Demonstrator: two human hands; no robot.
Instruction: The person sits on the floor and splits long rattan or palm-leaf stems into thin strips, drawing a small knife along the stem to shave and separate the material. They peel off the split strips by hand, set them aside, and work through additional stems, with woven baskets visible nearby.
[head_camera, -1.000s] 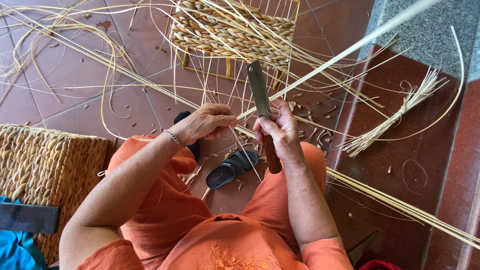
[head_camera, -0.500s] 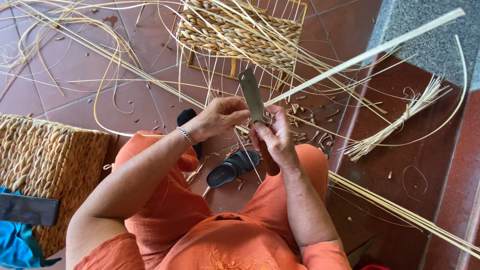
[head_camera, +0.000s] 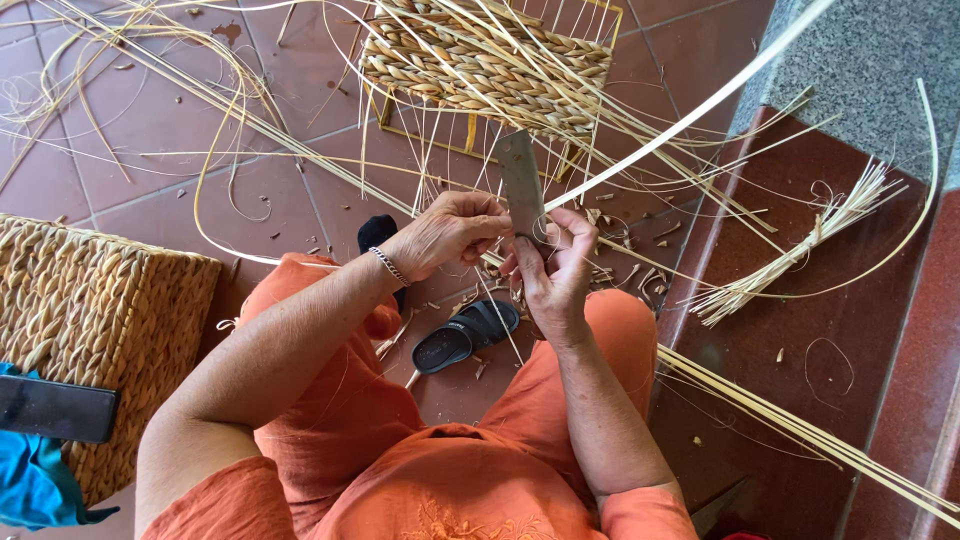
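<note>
Seated person splitting cane, seen from above. The right hand (head_camera: 556, 272) is wrapped around the handle of a broad, flat, grey metal knife (head_camera: 522, 186), blade upright and pointing away from the body; its fingers are clamped on the handle, thumb set against the blade's base. The left hand (head_camera: 452, 232) sits just beside it, fingers pinched together on a long, pale, flat cane strip (head_camera: 700, 106) where the strip meets the blade. From there the strip rises towards the far right corner of the red tiled floor (head_camera: 150, 130).

To do this step well, judging from the grip: keep the blade edge centred in the strip's width, feed with the left fingers close behind the edge but never ahead of it, and keep the free length taut so that the split runs straight.

A half-woven basket on a yellow wire frame (head_camera: 480, 55) lies on the floor beyond the hands; a black sandal (head_camera: 465, 335) lies between the knees; a woven straw box (head_camera: 95, 320) stands at the left edge.
</note>
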